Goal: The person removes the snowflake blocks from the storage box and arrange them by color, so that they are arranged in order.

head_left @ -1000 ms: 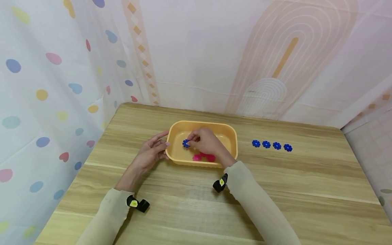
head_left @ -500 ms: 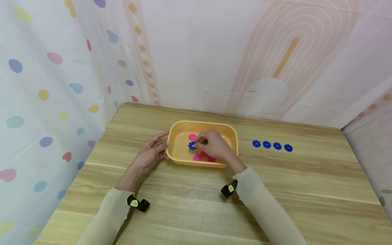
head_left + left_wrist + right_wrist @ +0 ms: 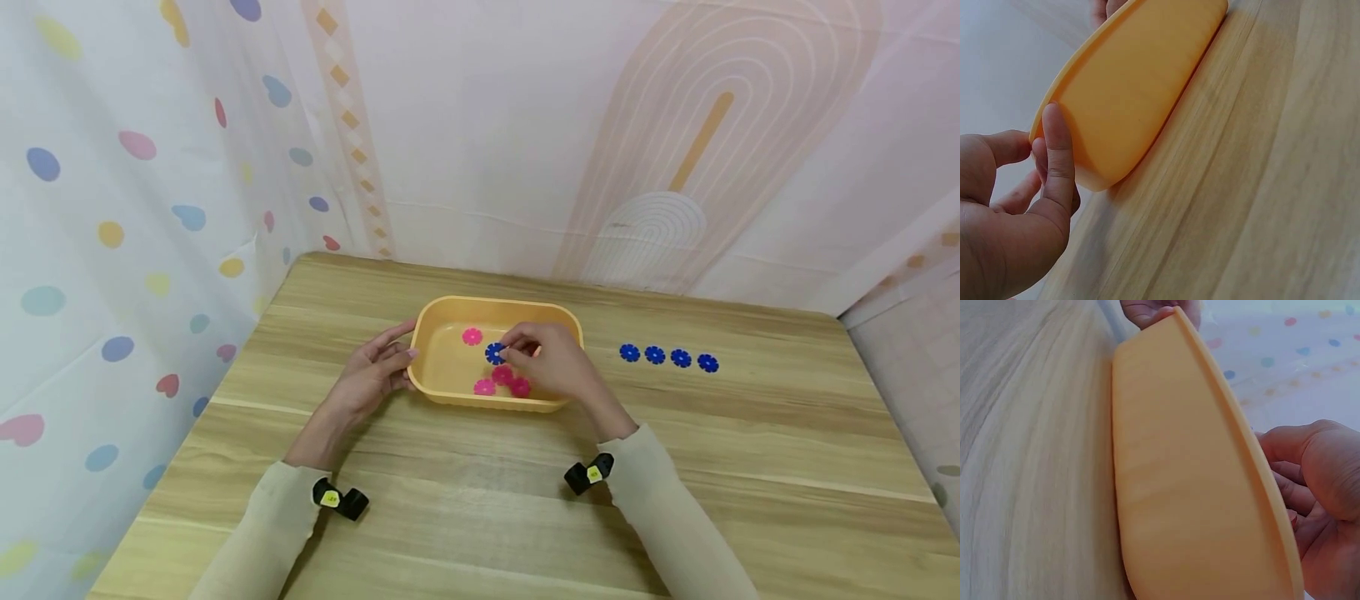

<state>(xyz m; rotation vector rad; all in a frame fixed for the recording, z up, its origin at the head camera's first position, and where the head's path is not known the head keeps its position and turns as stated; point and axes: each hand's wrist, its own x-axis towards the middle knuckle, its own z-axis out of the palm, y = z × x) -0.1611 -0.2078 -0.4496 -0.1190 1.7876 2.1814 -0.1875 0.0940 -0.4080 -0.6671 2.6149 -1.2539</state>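
A yellow plastic tub [image 3: 450, 383] stands on the table in the head view. My left hand [image 3: 367, 375] holds its left end, thumb at the rim; the left wrist view shows the thumb and fingers [image 3: 1059, 153] against the tub's corner. Over the tub's inside, my right hand [image 3: 553, 358] pinches a blue flower-shaped disc [image 3: 495, 353] between thumb and fingers. Several pink flower-shaped discs lie in the tub: one pink disc [image 3: 472, 337] towards the back, the others near the front wall. In the right wrist view the tub's wall hides the held disc.
Right of the tub, several blue flower-shaped discs [image 3: 655, 355] lie in a row on the wooden table [image 3: 480, 492]. A patterned curtain [image 3: 480, 150] hangs behind the table, and a dotted curtain [image 3: 150, 250] along its left.
My right hand has moved right inside the tub with the blue disc, uncovering the pink disc at the back. The left hand stays at the tub's left end.
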